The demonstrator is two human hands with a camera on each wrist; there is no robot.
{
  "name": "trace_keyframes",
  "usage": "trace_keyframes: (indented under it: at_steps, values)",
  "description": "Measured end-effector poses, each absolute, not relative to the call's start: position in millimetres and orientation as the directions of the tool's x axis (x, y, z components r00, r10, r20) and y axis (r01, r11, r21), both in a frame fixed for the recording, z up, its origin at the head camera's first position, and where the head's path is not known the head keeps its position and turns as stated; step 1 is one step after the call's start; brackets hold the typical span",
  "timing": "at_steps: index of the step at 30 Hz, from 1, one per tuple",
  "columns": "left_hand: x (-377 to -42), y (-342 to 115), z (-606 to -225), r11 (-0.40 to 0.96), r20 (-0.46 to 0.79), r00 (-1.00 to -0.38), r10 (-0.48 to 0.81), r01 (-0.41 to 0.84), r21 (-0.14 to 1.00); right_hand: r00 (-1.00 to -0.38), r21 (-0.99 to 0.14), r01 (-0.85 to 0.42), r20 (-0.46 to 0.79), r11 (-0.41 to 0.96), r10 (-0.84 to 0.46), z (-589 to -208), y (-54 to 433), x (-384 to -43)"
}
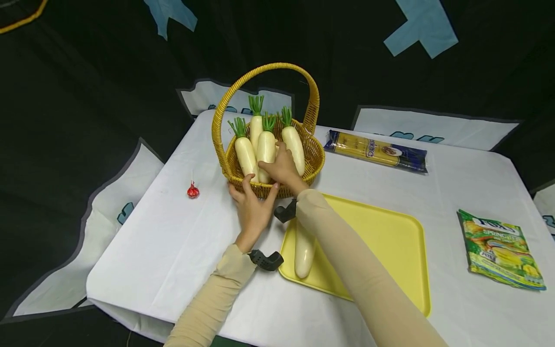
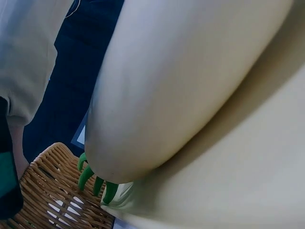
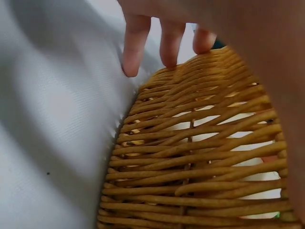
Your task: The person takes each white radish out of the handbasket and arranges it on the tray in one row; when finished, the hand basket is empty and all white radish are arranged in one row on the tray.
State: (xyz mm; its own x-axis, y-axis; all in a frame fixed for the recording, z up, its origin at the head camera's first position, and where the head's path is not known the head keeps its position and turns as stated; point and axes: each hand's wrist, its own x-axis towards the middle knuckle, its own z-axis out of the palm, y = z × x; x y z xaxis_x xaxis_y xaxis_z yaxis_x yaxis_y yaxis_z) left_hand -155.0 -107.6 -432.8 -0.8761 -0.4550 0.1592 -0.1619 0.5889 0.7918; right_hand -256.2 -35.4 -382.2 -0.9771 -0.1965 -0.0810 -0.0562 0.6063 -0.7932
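Observation:
Several white daikon radishes with green tops lean in a yellow wicker basket (image 1: 318,159) with a tall handle. My right hand (image 1: 284,168) reaches over its front rim and grips the front middle radish (image 1: 266,144), thumb on its left side and fingers to the right. Against the basket's front wall, my left hand (image 1: 253,207) presses with spread fingers, fingertips at the rim. Another daikon radish (image 1: 305,253) lies on a yellow tray (image 1: 390,241), partly under my right forearm. A radish (image 2: 176,86) fills the left wrist view. Fingers (image 3: 169,43) touch the basket weave (image 3: 190,157) in the right wrist view.
A spaghetti packet (image 1: 375,151) lies at the back of the white-covered table, right of the basket. Further right is a green Fox's packet (image 1: 500,250). A small red garlic-shaped item (image 1: 192,191) sits left of the basket. Dark cloth hangs behind.

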Motion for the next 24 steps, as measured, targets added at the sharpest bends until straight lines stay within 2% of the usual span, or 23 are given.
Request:
trace_keyframes:
  at_steps: [6, 15, 24]
  values:
    - [-155, -107, -434, 0.595, 0.171, -0.873, -0.457, -0.157, 0.788, -0.971, -0.853, -0.046, -0.084, 0.52, -0.224, -383, -32, -258]
    - [-155, -105, -434, 0.608, 0.18, -0.873, -0.452, -0.154, 0.779, -0.95, -0.943, 0.125, -0.203, 0.31, -0.237, -380, -25, -257]
    - [-156, -107, -434, 0.615, 0.188, -0.872, -0.451, -0.152, 0.774, -0.949, -0.983, 0.142, -0.17, 0.12, -0.264, -380, -24, -257]
